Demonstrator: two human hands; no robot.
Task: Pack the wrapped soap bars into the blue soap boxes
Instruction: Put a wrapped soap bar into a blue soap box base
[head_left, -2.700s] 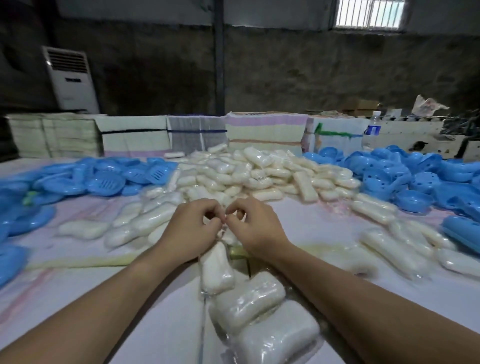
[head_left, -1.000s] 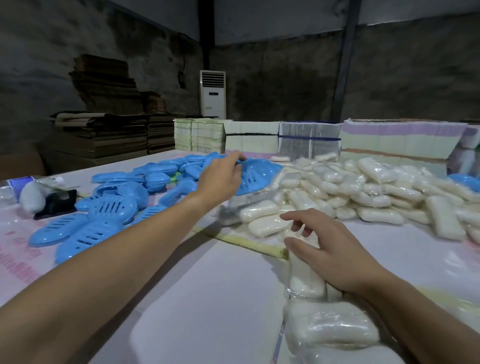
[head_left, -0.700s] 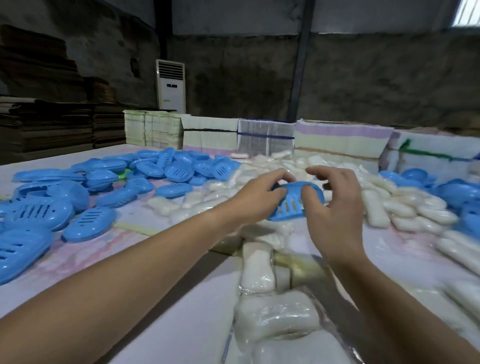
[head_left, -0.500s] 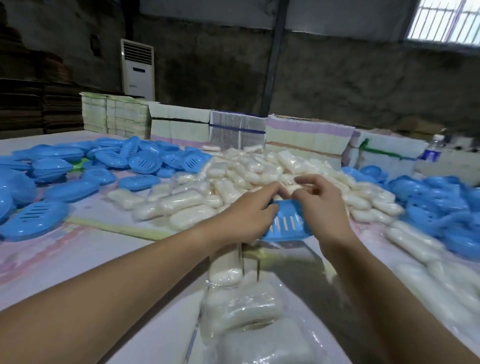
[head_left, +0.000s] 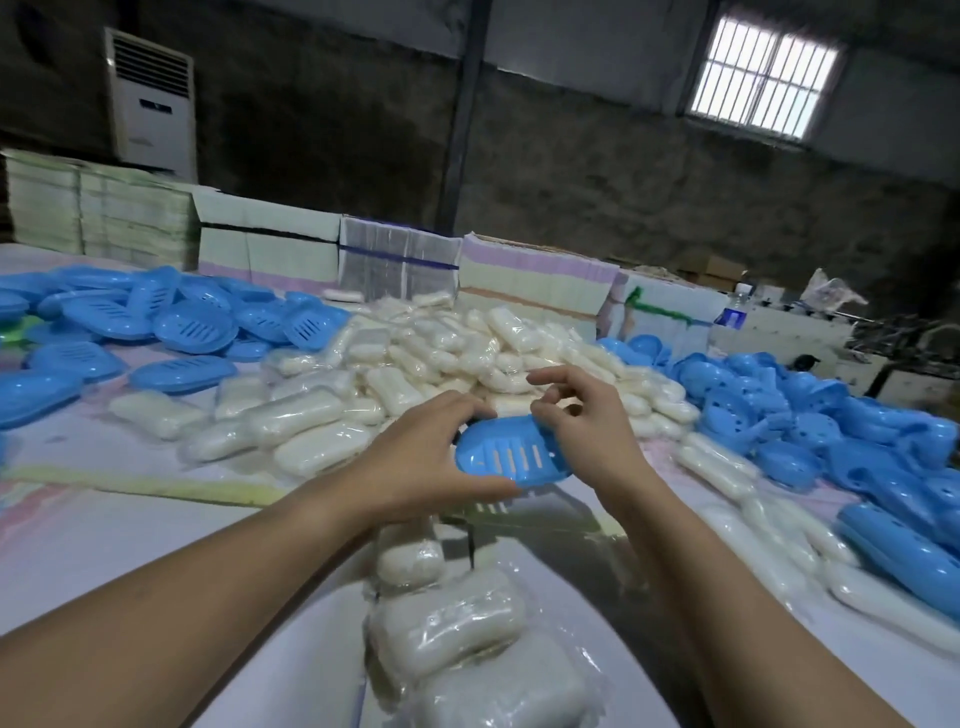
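Observation:
A blue slotted soap box half (head_left: 511, 454) is held above the table between both hands. My left hand (head_left: 421, 462) grips its left end and underside. My right hand (head_left: 582, 421) touches its right edge with the fingers spread and curled. Below the hands a strip of wrapped white soap bars (head_left: 447, 623) runs toward me. A big heap of wrapped soap bars (head_left: 441, 358) lies behind the hands. Blue box halves are piled at the left (head_left: 192, 325) and at the right (head_left: 841, 431).
Stacks of flat printed cartons (head_left: 535, 275) line the table's far edge. A white floor air conditioner (head_left: 150, 104) stands at the back left. A water bottle (head_left: 735, 309) sits at the far right. Loose soap bars (head_left: 753, 535) lie along the right side.
My left hand reached to the left pile, took a blue box half and brought it to the middle. My right hand left the soap strip and came up to the box.

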